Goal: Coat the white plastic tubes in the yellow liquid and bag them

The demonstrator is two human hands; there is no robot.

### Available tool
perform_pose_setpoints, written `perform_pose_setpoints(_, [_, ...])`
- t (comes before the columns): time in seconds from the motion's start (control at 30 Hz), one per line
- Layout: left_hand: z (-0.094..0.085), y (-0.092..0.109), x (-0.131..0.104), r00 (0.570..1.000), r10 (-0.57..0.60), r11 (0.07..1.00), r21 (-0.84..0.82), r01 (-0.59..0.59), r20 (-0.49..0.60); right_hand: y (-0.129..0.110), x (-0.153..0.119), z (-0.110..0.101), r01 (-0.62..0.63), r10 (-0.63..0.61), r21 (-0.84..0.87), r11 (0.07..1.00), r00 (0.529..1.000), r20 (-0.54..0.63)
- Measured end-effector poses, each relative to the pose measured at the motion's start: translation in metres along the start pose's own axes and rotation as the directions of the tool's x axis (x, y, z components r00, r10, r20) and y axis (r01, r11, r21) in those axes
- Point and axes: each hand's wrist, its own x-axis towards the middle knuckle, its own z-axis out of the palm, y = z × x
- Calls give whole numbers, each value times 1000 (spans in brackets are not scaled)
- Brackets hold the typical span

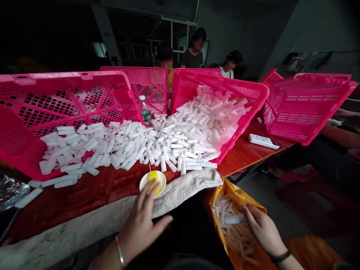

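Observation:
My left hand [146, 213] reaches to a small white bowl [142, 184] near the table's front edge. Its fingers are stretched out with the thumb apart, and the fingertips are over or touching the yellow contents [153, 175]; I cannot tell which. A thin stick stands in the bowl. In my right hand [263, 225] a white tube [234, 219] is pinched between thumb and fingers. That hand is above an orange-yellow bag [222, 187] filled with similar tubes [236, 240]. A big pile of short white tubes [132, 144] spreads across the table.
Pink crates [84, 77] lie tipped on the red table [112, 183], one spilling tubes. A water bottle [145, 112] stands between crates. A white power strip [263, 141] lies at right. A rolled towel [180, 191] lines the front edge. Several people [194, 56] are beyond the crates.

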Motion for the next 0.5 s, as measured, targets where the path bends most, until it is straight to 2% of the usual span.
perform_pose_setpoints(0.07, [-9, -37, 6, 990, -130, 990, 41, 132, -54, 18, 10, -1, -7, 37, -154, 988, 982, 188])
perform_pose_setpoints(0.1, [-10, -53, 9, 983, -181, 983, 36, 182, -22, 13, 16, -1, 28, 27, -214, 976, 968, 251])
perform_pose_setpoints(0.13, [-11, -65, 12, 976, -218, 976, 16, 217, 28, -1, 22, 0, 77, -2, -254, 964, 960, 281])
perform_pose_setpoints(0.17, [-9, -74, 14, 968, -238, 971, -12, 240, 77, -24, 30, 1, 128, -37, -291, 948, 953, 299])
perform_pose_setpoints(0.23, [-4, -83, 20, 963, -235, 966, -78, 246, 132, -89, 50, 3, 288, -196, -281, 916, 929, 314])
perform_pose_setpoints(0.3, [3, -84, 24, 974, -200, 967, -141, 214, 104, -162, 73, 8, 430, -366, -233, 872, 890, 273])
perform_pose_setpoints(0.4, [11, -82, 26, 985, -173, 961, -213, 175, 25, -253, 108, 25, 653, -590, -225, 723, 754, 290])
perform_pose_setpoints(0.5, [13, -84, 26, 984, -178, 955, -241, 171, -5, -308, 131, 46, 765, -613, -366, 530, 644, 459])
